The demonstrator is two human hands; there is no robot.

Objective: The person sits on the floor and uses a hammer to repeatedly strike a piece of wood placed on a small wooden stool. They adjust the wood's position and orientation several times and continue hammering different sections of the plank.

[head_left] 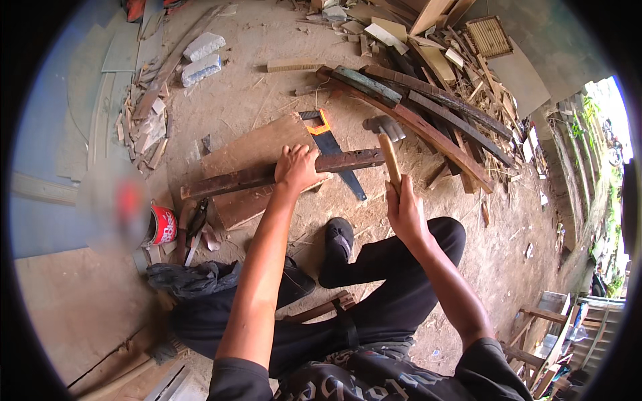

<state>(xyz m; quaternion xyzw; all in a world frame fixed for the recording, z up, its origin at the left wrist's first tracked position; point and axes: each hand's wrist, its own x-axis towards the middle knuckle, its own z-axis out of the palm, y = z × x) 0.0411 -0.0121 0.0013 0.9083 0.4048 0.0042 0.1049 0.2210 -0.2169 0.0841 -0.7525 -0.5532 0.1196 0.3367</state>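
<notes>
From my end of the feed, the largest thing I see is the dirt floor [495,247], strewn with chips and splinters. A heap of scrap timber [445,137] spreads over its far right, long dark lengths lying in front of lighter offcuts. Nearer, a broad wooden block [257,142] serves as a low bench, and across it lies the thing being worked, a dark beam [227,184], its right end jutting past the block. A handsaw [328,144] with an orange-and-black handle crosses beneath that overhang, so its blade sits close under the work. On my left I have a crumpled dark cloth [190,277], two pale, broken blocks [202,59] farther off, and a red tin [164,225] beside the near side of the bench.

A hammer [393,164] slants up in front of the beam's right end; I cannot tell whether its head touches anything. My right hand [406,208] has its fingers wrapped round the handle's lower part. My left hand [296,166] presses on the beam's middle, fingers close together and curled over its far edge; the thumb I can't make out.
</notes>
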